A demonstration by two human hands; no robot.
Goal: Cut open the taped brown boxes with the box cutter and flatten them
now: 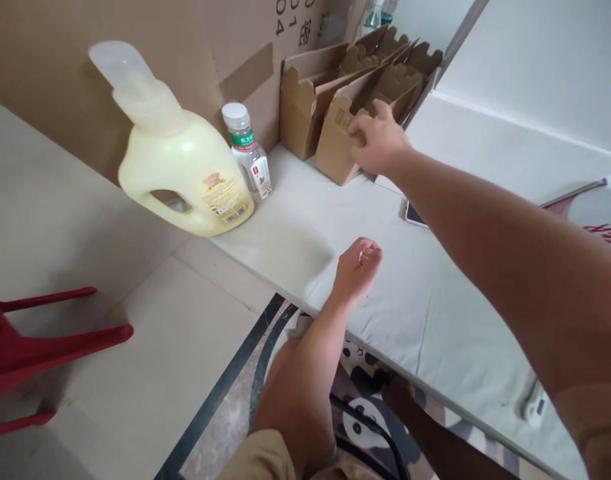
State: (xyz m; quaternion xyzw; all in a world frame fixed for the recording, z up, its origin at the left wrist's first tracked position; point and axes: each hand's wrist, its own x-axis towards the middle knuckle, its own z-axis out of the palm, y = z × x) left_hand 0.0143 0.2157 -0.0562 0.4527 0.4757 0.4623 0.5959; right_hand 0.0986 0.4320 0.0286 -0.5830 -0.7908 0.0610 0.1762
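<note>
My right hand reaches over the front of a brown cardboard box with scalloped edges, fingers apart and touching or close to its upper edge. More such open boxes stand beside and behind it. My left hand is curled closed above the pale table surface, near its front edge, with nothing visible in it. Left of the boxes stand a clear bottle with a white cap and a large pale yellow jug.
A big carton rises behind the jug. A phone lies partly under my right forearm. A white device is near the front edge at right. Red stool legs stand on the floor at left.
</note>
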